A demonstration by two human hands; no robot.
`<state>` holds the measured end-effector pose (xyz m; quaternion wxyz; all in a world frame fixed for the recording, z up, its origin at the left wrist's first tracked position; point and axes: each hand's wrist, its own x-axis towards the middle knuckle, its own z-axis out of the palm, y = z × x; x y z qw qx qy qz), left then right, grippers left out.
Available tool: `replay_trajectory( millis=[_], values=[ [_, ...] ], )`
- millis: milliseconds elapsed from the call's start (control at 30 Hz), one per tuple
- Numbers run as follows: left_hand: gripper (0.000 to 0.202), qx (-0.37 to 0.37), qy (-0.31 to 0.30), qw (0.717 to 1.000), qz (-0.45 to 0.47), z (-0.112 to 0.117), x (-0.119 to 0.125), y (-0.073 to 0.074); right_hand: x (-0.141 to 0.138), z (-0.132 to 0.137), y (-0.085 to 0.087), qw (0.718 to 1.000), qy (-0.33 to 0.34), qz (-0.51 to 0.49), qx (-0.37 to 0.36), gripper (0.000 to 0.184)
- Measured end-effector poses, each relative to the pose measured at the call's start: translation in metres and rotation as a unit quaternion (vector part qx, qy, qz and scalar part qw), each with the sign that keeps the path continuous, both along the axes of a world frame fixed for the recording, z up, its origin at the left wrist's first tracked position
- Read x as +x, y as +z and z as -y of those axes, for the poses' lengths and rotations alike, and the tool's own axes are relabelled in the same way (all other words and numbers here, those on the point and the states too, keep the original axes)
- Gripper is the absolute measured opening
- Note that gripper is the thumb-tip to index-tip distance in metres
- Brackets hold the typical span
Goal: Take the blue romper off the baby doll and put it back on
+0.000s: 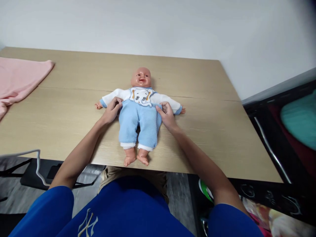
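Observation:
A baby doll (pixel 139 108) lies on its back on the wooden table (pixel 74 82), head towards the wall and bare feet near the front edge. It wears a white top with an elephant picture and light blue trousers (pixel 138 123). My left hand (pixel 112 109) pinches the waistband of the trousers at the doll's left-hand side in view. My right hand (pixel 166 114) pinches the waistband on the other side. Both hands have fingers curled onto the blue fabric.
A pink cloth (pixel 17 80) lies on the table's far left. A white cable (pixel 37 164) hangs below the front left edge. Dark furniture with a teal cushion (pixel 300 118) stands to the right. A white wall runs behind the table.

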<state>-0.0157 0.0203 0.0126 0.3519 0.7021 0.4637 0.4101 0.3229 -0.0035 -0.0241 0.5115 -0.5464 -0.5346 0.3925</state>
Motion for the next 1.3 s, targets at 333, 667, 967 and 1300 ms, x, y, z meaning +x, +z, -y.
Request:
replay_trajectory(
  millis=[333,667,967,1300],
  values=[
    [0.04,-0.012,0.069,0.997,-0.025,0.012,0.015,0.005,-0.012,0.049,0.032,0.954,-0.105,0.233,0.156,0.029],
    [0.082,0.019,0.041,0.987,-0.154,0.234,0.011,0.016,-0.047,0.189,0.085,0.862,0.296,0.378,0.161,0.091],
    [0.088,0.074,0.017,0.984,-0.162,0.266,0.008,-0.004,-0.062,0.199,0.059,0.883,0.243,0.364,0.169,0.073],
    [0.105,0.107,0.042,0.972,-0.206,0.274,0.011,0.016,-0.046,0.243,0.032,0.934,0.045,0.326,0.139,0.124]
  ],
)
